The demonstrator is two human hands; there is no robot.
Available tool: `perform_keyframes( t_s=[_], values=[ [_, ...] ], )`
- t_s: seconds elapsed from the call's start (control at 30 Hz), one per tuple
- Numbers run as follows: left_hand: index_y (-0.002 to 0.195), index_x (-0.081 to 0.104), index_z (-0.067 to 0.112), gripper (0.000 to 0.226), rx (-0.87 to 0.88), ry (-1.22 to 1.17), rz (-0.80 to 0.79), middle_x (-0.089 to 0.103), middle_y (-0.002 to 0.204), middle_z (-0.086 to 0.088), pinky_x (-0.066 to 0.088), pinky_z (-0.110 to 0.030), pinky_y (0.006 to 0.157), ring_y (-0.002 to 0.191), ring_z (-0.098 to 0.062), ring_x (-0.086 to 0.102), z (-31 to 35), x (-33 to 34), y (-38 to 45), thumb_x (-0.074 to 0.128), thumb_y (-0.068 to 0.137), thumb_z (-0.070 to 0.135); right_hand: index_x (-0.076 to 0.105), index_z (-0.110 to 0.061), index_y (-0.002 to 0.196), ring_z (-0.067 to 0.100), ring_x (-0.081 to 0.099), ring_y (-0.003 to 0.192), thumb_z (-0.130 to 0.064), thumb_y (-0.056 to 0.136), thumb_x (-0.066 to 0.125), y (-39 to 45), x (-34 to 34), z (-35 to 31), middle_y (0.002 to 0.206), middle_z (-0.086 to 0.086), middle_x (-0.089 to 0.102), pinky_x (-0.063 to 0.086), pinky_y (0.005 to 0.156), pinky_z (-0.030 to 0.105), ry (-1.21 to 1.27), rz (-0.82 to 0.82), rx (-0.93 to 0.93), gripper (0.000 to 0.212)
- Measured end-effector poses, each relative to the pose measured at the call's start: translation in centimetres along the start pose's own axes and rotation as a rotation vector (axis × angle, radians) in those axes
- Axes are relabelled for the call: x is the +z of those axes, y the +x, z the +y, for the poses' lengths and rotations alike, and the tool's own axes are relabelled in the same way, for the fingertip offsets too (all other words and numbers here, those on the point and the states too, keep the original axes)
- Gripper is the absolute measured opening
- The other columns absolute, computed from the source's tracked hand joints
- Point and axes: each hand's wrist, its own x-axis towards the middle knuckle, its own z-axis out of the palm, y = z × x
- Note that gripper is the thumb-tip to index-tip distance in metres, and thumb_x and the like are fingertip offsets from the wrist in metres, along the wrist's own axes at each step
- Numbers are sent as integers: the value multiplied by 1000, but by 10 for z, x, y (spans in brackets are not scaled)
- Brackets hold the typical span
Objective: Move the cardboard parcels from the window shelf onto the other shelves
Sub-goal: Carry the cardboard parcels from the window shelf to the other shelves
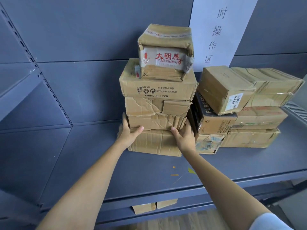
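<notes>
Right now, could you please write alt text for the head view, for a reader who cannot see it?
Both hands, the left hand and the right hand, press the sides of a stack of cardboard parcels on a grey metal shelf. A second pile of parcels sits to its right, below a paper sign.

Left arm: bare, reaches from the lower left of the frame up toward the centre.
Left hand (128, 131): fingers straight and upright, thumb stretched out to the right.
Right arm: enters from the lower right, pale sleeve at the corner.
Right hand (184, 135): fingers upright, thumb pointing left.
</notes>
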Motion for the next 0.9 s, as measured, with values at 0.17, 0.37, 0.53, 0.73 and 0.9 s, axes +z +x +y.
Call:
perform_keyframes(
  t_s=[0.17, 0.37, 0.53, 0.73, 0.9],
  values=[
    [146, -18, 34, 109, -76, -62, -60, -3, 159, 5, 18, -43, 114, 145, -20, 9, 0, -12, -32, 68, 80, 49, 13, -14, 151, 25, 26, 142, -41, 90, 58, -41, 1, 4, 156, 8, 25, 26, 111, 35, 45, 45, 122, 81],
    [149, -7, 32, 96, 9, -66, -86, 1, 159, 7, 16, -39, 115, 145, -15, 7, -6, -52, -53, 65, 85, 35, 13, -9, 150, 25, 21, 143, -38, 88, 63, -88, 31, -13, 157, 9, 20, 25, 111, 37, 19, 165, 190, 85],
    [150, 8, 26, 82, 142, 115, -101, 13, 157, 4, 20, -33, 111, 143, -14, 15, -6, -98, -77, 61, 88, 31, 9, -7, 150, 24, 15, 145, -40, 87, 63, -118, 58, -48, 159, 9, 14, 21, 115, 38, -55, 232, 148, 90],
    [149, 16, 19, 71, 261, 246, -95, 17, 156, 2, 18, -34, 113, 143, -16, 13, -15, -145, -107, 55, 92, 31, 14, -9, 150, 24, 13, 145, -43, 87, 62, -154, 80, -95, 157, 10, 17, 19, 117, 41, -293, 98, -60, 86],
    [148, 22, 15, 66, 273, 239, -78, 22, 155, 0, 19, -34, 113, 142, -17, 18, -23, -160, -141, 54, 93, 31, 17, -9, 149, 26, 9, 146, -43, 89, 60, -182, 77, -114, 157, 10, 16, 11, 118, 38, -512, -7, -249, 82]
  ],
)
